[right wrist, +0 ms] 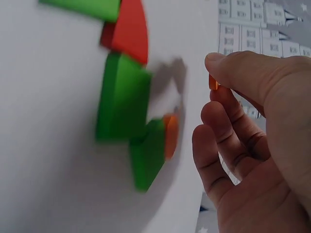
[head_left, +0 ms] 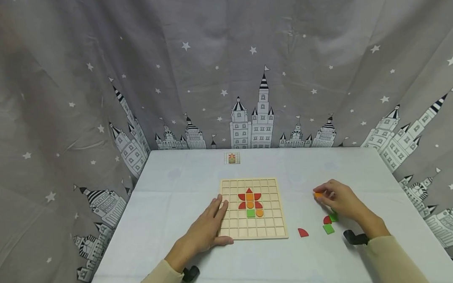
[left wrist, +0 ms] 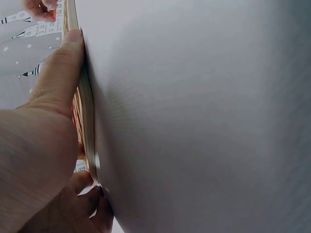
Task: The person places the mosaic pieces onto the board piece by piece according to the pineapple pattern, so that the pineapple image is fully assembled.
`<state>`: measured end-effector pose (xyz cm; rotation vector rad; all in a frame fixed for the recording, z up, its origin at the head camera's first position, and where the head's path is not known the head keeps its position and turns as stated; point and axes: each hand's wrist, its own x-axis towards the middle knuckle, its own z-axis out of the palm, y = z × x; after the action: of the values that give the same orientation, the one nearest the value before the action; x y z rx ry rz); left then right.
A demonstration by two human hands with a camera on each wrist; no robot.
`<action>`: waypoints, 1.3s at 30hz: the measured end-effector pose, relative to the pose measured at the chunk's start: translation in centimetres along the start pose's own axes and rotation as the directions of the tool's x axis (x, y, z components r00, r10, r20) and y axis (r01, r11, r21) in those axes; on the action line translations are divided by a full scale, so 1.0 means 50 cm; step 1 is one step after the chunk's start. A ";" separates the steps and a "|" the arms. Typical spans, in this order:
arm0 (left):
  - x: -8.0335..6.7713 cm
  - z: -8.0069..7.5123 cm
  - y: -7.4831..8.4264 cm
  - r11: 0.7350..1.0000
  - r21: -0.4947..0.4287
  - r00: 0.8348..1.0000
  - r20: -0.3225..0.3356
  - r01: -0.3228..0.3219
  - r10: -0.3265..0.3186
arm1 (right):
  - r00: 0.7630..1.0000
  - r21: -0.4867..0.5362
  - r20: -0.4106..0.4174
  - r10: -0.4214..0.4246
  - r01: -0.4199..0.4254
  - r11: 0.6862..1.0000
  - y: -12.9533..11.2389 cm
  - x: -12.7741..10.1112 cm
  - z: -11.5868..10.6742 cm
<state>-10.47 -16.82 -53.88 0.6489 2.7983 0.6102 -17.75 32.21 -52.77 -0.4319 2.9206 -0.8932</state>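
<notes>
A wooden grid board [head_left: 234,230] lies on the white table. On it sit a red triangle [head_left: 249,190], several red quarter circles, an orange square [head_left: 249,197], a green square [head_left: 250,213] and two orange discs, one at the right [head_left: 259,213]. My left hand [head_left: 203,229] rests along the board's left side, fingers spread, thumb at its near-left corner. Right of the board, my right hand [head_left: 339,199] pinches a small orange piece [head_left: 318,194] between thumb and index finger, held above the table. In the right wrist view the fingers mostly cover this piece [right wrist: 213,82].
Loose pieces lie under and near the right hand: a red quarter circle [head_left: 303,232], a green square [head_left: 328,228], another red piece [head_left: 327,220] and an orange piece [right wrist: 170,136]. A small pattern card [head_left: 232,158] lies beyond the board. A grey castle-print curtain [head_left: 208,74] hangs behind.
</notes>
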 end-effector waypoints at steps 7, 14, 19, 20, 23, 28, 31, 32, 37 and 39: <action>0.003 0.002 -0.001 1.000 0.008 1.000 0.001 0.003 -0.003 | 0.999 0.003 0.005 -0.036 0.036 0.999 -0.043 0.016 0.021; 0.006 0.005 -0.003 1.000 0.016 1.000 0.000 0.001 -0.001 | 0.996 0.008 0.016 -0.082 0.082 0.997 -0.081 0.029 0.037; 0.006 0.005 -0.002 1.000 0.016 1.000 0.004 0.011 -0.011 | 0.990 0.032 0.022 -0.142 0.141 0.989 -0.101 0.036 0.052; 0.005 0.005 -0.001 1.000 0.018 1.000 0.003 0.013 -0.013 | 0.987 0.038 0.023 -0.161 0.160 0.986 -0.104 0.039 0.056; 0.004 0.003 0.002 1.000 0.022 1.000 0.002 0.017 -0.017 | 0.978 0.046 0.023 -0.208 0.206 0.977 -0.114 0.046 0.069; 0.002 0.001 0.004 1.000 0.019 1.000 -0.004 0.019 -0.019 | 0.964 0.075 0.048 -0.260 0.256 0.964 -0.132 0.056 0.084; 0.002 0.000 0.005 1.000 0.017 1.000 -0.007 0.018 -0.018 | 0.958 0.100 0.070 -0.280 0.272 0.957 -0.145 0.060 0.092; 0.002 -0.001 0.005 1.000 0.015 1.000 -0.007 0.018 -0.018 | 0.955 0.106 0.077 -0.285 0.276 0.955 -0.150 0.061 0.095; 0.002 -0.001 0.004 0.999 0.021 1.000 0.004 0.024 -0.024 | 0.950 0.114 0.110 -0.293 0.280 0.953 -0.176 0.069 0.113; 0.003 0.000 0.004 0.999 0.024 1.000 0.005 0.025 -0.026 | 0.946 0.119 0.126 -0.298 0.284 0.951 -0.188 0.070 0.119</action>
<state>-10.50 -16.60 -53.80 0.6174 2.8083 0.5707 -17.99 20.56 -52.40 -0.8991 2.7106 -0.9888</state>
